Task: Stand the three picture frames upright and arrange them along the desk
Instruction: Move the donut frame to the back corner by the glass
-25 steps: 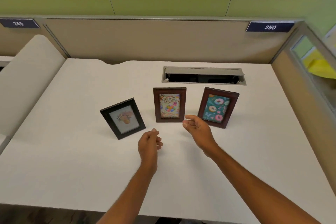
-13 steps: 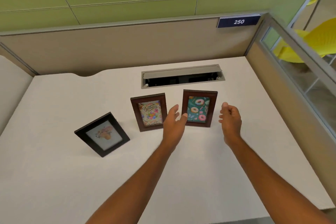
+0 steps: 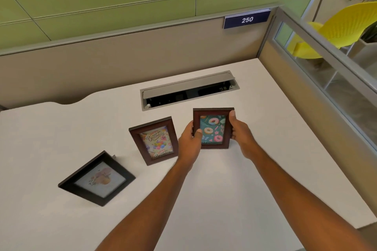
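Three picture frames stand upright on the white desk (image 3: 234, 189). The brown frame with the donut picture (image 3: 213, 128) is on the right, gripped on both sides: my left hand (image 3: 188, 142) holds its left edge and my right hand (image 3: 241, 134) holds its right edge. The brown birthday-card frame (image 3: 156, 141) stands in the middle, just left of my left hand. The black frame with a flower picture (image 3: 98, 179) leans on its stand at the left, turned at an angle.
A grey cable hatch (image 3: 187, 89) is set into the desk behind the frames. Beige partition walls (image 3: 122, 61) close the back and right sides. A label reading 250 (image 3: 246, 19) hangs on the partition. A yellow chair (image 3: 342, 26) stands beyond the glass.
Both hands moved forward from in front of the frames and closed on the two sides of the donut frame. My head has turned to the right.
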The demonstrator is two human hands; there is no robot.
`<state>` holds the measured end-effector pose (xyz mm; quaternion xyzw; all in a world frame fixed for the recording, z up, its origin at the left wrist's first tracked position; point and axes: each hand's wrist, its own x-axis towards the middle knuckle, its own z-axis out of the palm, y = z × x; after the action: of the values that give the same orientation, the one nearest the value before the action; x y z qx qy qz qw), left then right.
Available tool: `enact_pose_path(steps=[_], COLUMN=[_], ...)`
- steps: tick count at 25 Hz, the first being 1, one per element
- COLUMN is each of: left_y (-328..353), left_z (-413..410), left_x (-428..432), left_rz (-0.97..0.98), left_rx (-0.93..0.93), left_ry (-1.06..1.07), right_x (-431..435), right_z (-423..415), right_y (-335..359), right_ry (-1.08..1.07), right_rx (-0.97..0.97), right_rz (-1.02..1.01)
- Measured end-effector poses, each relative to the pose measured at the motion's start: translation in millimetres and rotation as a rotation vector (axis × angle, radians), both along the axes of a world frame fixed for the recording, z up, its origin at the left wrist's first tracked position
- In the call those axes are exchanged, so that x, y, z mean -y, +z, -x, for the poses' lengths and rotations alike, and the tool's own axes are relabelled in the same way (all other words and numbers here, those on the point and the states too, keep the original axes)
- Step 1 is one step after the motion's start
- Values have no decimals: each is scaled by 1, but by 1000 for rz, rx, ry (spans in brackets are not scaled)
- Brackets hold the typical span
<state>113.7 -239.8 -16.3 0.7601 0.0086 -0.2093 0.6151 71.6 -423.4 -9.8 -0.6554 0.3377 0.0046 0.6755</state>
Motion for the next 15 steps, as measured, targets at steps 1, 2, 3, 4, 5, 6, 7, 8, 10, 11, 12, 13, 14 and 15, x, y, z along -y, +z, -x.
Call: enact_pose_path(steps=[1, 2, 3, 4, 5, 6, 7, 8, 10, 11, 12, 13, 14, 15], left_y=[-2, -2, 0, 3, 5, 8, 10, 13, 19, 21, 23, 26, 28, 31], left_z=[-2, -4, -5, -7, -9, -14, -18, -22, -30, -34, -39, -44, -49, -55], left_x=[1, 3, 6, 11, 16, 23, 31, 40, 60, 70, 81, 93, 105, 117], left_rz=[4, 12, 15, 12, 7, 3, 3, 6, 9, 9, 10, 7, 0, -9], left_rx=[12, 18, 23, 31, 40, 49, 57, 67, 84, 84, 81, 78, 75, 72], left_ry=[-6, -14, -27, -47, -66, -80, -92, -107, -143, -164, -186, -208, -232, -254], right_x=[3, 6, 10, 15, 21, 28, 36, 44, 65, 76, 87, 99, 111, 123], right_z=[-1, -3, -3, -4, -5, -7, -9, -11, -15, -18, -20, -22, -25, -28], right_y=[-2, -4, -4, -3, -2, -1, 1, 3, 8, 9, 10, 11, 12, 14], right_ry=[-10, -19, -32, -47, -56, -61, -67, -76, -99, -107, -113, -122, -133, -147], right_rx=[2, 2, 3, 7, 17, 32, 45, 56, 74, 87, 102, 115, 123, 124], right_rz=[-6, -15, -22, -24, -23, -23, -23, -22, -14, -7, 1, 5, 8, 10])
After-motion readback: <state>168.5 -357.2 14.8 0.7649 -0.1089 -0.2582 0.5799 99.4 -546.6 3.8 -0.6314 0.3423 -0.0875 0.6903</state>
